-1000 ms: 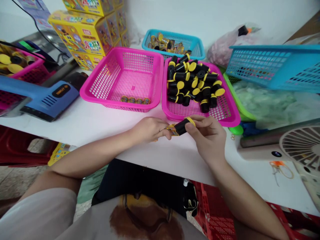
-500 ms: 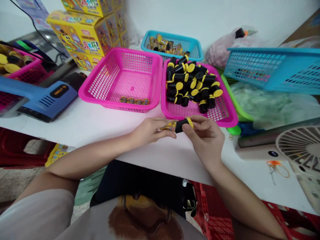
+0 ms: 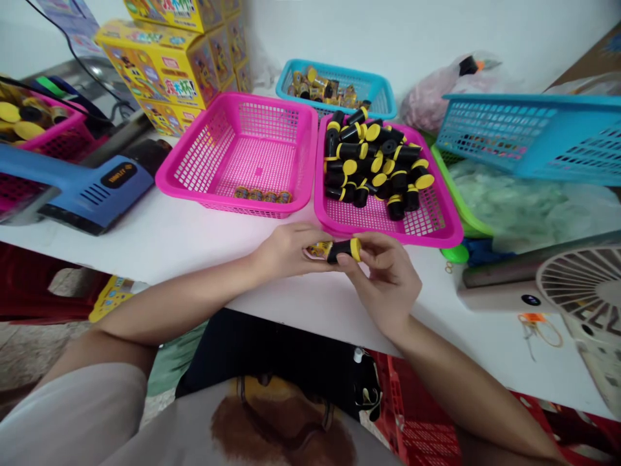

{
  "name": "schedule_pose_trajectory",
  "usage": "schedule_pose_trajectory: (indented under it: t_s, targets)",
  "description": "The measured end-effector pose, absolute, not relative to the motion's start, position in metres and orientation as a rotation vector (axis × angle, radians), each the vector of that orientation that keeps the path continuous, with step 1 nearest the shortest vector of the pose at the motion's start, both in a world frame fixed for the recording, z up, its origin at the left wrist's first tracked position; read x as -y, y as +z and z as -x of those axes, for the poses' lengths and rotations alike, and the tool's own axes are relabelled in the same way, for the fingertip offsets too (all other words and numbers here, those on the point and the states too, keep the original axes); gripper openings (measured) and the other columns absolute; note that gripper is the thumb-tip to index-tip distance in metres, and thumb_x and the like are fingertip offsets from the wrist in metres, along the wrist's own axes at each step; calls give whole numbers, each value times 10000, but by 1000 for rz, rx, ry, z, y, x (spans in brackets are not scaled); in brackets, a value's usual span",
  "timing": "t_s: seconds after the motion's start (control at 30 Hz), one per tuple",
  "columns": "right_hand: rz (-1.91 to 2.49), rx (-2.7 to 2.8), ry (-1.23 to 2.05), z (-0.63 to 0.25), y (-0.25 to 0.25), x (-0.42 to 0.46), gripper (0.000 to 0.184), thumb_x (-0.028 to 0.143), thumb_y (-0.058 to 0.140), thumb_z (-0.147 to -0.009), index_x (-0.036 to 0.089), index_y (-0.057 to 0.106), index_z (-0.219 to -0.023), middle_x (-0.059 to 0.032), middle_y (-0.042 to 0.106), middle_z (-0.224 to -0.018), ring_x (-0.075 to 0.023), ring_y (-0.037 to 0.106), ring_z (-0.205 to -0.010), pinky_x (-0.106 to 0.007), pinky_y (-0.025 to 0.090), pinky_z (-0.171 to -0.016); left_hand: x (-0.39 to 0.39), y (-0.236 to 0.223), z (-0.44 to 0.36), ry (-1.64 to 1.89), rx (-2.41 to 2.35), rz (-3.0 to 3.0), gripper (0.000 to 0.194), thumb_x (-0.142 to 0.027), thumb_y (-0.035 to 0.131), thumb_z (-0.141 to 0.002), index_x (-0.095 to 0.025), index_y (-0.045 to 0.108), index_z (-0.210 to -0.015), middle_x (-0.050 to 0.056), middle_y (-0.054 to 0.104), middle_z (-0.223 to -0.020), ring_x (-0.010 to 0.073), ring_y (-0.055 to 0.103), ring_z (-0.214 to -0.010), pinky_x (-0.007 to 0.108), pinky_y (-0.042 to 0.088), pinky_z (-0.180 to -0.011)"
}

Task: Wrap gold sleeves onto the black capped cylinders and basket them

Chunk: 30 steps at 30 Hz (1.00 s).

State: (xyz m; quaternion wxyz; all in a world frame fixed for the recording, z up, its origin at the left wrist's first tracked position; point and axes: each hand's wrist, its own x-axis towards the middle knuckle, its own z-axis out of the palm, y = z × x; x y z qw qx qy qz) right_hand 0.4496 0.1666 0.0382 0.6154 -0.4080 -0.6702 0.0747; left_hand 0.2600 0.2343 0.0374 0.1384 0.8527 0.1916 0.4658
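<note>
Over the table [image 3: 301, 301], near the centre of the frame, the left hand [image 3: 291, 249] was curled narrowly around a printed sleeve [image 3: 317, 250], while the right hand [image 3: 391, 275] pinched a black tube [image 3: 339, 251] between thumb and fingers near its yellow cap [image 3: 356, 249]. The 2 pieces met end to end, nearly level; how far they overlapped could not be told. Holding the tube by its capped end seemed meant to leave its other end free, facing the sleeve. Just beyond, right of centre, a pink basket [image 3: 388, 237] bore similar capped tubes, probably stood there for short reaches. Left of it, another pink basket [image 3: 167, 188] held 4 small printed pieces [image 3: 263, 195] along its near side.
</note>
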Motion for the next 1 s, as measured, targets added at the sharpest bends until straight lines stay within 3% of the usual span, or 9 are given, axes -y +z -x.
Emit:
schedule_pose_trajectory:
  t_s: [0.23, 0.4, 0.53, 0.67, 0.87, 1.0]
  targets:
    - [818, 1786, -175, -454, 41, -167, 296, 178, 861, -810, 241, 571, -816, -43, 751, -1100, -184, 749, -909, -337, 662, -710, -248, 30, -252, 1391, -437, -2774, 350, -487, 667, -1001, -167, 747, -1119, 91, 820, -954, 225, 794, -953, 410, 604, -1013]
    - [831, 1638, -30, -457, 41, -168, 279, 191, 840, -831, 240, 565, -832, -39, 740, -1084, -183, 744, -897, -343, 663, -680, -240, 38, -251, 1252, -435, -2624, 420, -486, 642, -1023, -180, 697, -1305, 88, 816, -1132, 166, 791, -1018, 268, 628, -949]
    - [816, 1555, 92, -458, 40, -169, 290, 148, 833, -822, 226, 555, -836, -47, 726, -1104, -181, 743, -945, -331, 671, -712, -230, 45, -255, 1327, -441, -2338, 473, -417, 814, -903, -176, 717, -1299, 72, 827, -1082, 135, 791, -889, 198, 621, -856]
    - [700, 1685, -7, -462, 39, -171, 296, 126, 835, -813, 220, 556, -844, -34, 716, -1166, -177, 754, -988, -330, 693, -746, -227, 43, -259, 1333, -470, -2127, 398, -426, 865, -854, -174, 748, -1139, 77, 822, -1033, 177, 799, -902, 240, 633, -838]
    - [558, 1817, -42, -472, 40, -172, 327, 57, 832, -781, 230, 586, -909, -23, 685, -1269, -199, 763, -1042, -384, 717, -794, -224, 37, -259, 1322, -431, -1896, 590, -420, 911, -800, -226, 605, -1266, 74, 803, -1118, 226, 804, -1039, 298, 666, -876]
    - [524, 1868, -15, -475, 44, -167, 379, -33, 818, -728, 210, 596, -916, -44, 668, -1282, -221, 756, -1074, -405, 715, -828, -220, 43, -258, 1314, -355, -1844, 437, -317, 925, -795, -180, 675, -1126, 93, 819, -1126, 226, 807, -1054, 277, 673, -892]
